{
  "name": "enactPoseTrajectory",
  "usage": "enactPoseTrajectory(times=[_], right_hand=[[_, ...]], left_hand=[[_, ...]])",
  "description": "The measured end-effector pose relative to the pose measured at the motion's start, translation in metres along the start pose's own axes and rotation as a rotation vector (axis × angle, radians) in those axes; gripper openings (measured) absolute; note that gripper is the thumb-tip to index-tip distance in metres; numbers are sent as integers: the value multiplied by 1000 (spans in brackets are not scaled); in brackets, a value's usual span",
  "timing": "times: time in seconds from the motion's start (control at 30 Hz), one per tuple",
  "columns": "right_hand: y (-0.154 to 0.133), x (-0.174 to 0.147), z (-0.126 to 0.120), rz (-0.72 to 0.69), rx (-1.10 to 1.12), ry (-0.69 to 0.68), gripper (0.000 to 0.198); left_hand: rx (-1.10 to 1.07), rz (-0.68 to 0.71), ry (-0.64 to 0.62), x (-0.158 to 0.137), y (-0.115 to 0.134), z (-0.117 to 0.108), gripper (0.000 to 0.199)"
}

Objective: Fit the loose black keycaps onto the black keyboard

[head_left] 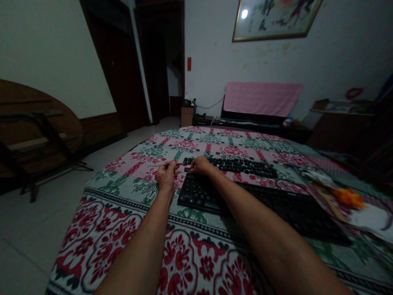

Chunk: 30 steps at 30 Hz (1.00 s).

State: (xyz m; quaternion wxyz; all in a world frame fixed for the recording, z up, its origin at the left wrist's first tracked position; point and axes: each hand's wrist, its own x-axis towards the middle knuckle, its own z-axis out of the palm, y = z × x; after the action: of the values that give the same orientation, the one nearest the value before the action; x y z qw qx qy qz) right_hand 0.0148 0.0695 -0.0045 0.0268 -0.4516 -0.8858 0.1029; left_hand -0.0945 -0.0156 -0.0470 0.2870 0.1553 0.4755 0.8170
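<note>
A long black keyboard (199, 196) lies across the patterned cloth, partly covered by my right forearm. Behind it, loose black keycaps (245, 167) are laid out in rows. My left hand (166, 174) is just off the keyboard's left end, its fingers closed on a thin, dark, stick-like tool (180, 164) that points right. Over the keyboard's upper left corner, my right hand (200, 165) is bent down with fingers pinched together, close to the leftmost keycaps. Whatever lies between those fingertips is too small and dark to make out.
A floral tablecloth (123, 229) covers the table. To the right are an orange item (348, 198), white crumpled material (371, 217) and thin cables. Against the left wall leans a folded round table (37, 119). A pink cloth (262, 98) hangs over something at the far wall.
</note>
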Motion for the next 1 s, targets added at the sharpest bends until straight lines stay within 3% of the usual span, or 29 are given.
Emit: enactPoseTrajectory(times=[0.17,0.4,1.0], right_hand=[[-1,-1,0,-26,-20,-4,27],[-11,0,3,-64,-10,7,28],[-12,7,0,-96,23,-35,25]], left_hand=[[-17,14,10,2,1,0,26],[-5,83,117,9,0,-3,25],[33,78,110,10,0,-3,24]])
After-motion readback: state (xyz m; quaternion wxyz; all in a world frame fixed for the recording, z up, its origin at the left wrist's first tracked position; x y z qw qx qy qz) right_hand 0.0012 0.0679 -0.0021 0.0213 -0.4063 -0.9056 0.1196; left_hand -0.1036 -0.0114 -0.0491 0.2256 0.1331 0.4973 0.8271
